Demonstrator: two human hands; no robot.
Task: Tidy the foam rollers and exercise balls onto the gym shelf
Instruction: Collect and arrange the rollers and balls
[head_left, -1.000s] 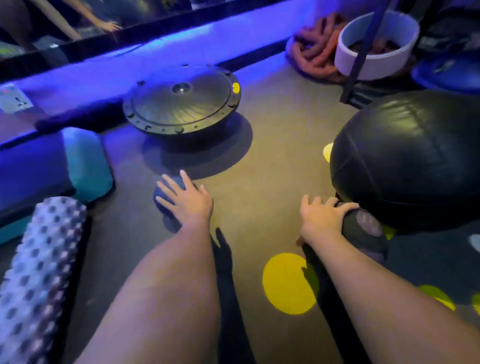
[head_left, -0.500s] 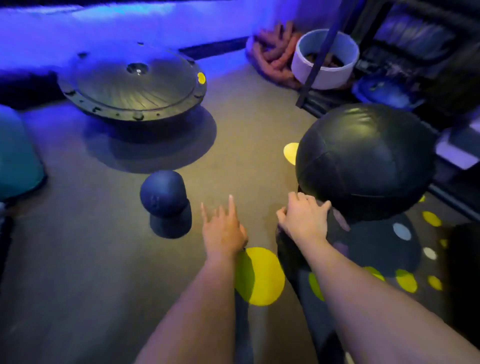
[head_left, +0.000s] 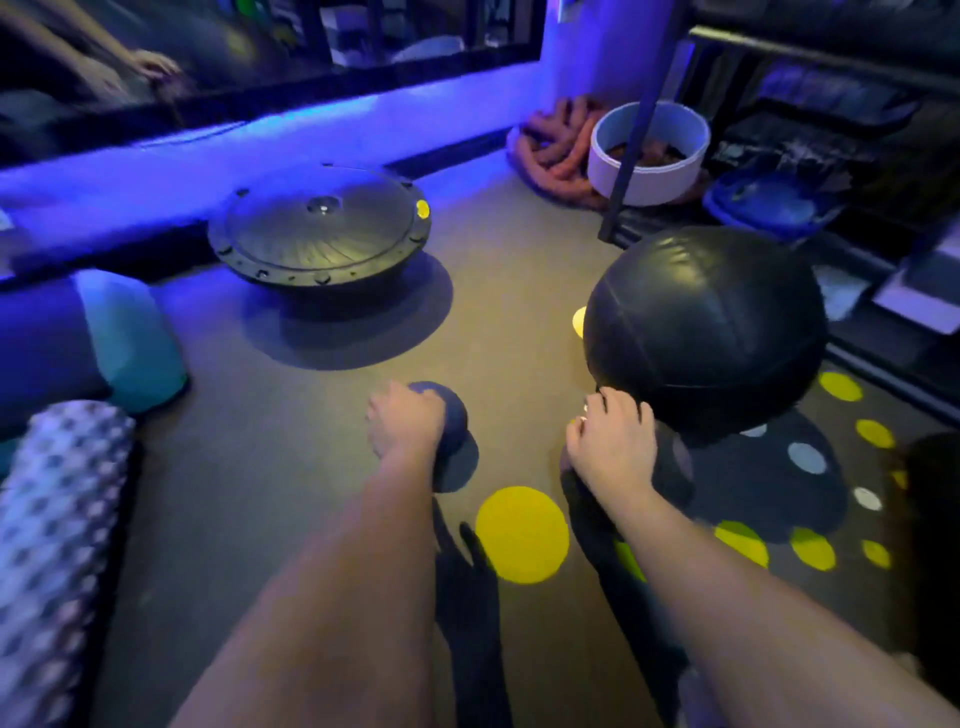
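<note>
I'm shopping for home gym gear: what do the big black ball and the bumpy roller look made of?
The big black ball is likely stitched leather or vinyl, semi-glossy: panel seams and soft creases catch the light. The bumpy roller is probably moulded foam, matte, with a regular grid of raised knobs; blur leaves it open.

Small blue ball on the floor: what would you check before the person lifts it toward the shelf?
1. Left hand curled over the small blue ball: ok.
2. Right hand gripping the dark ball: ok.
3. Big black ball clear of the right hand: not ok, it sits right against the fingers.
4. Free space on the shelf: cannot tell, too dark and blurred.
5. Foam roller out of the way: ok, far to the left.
</note>
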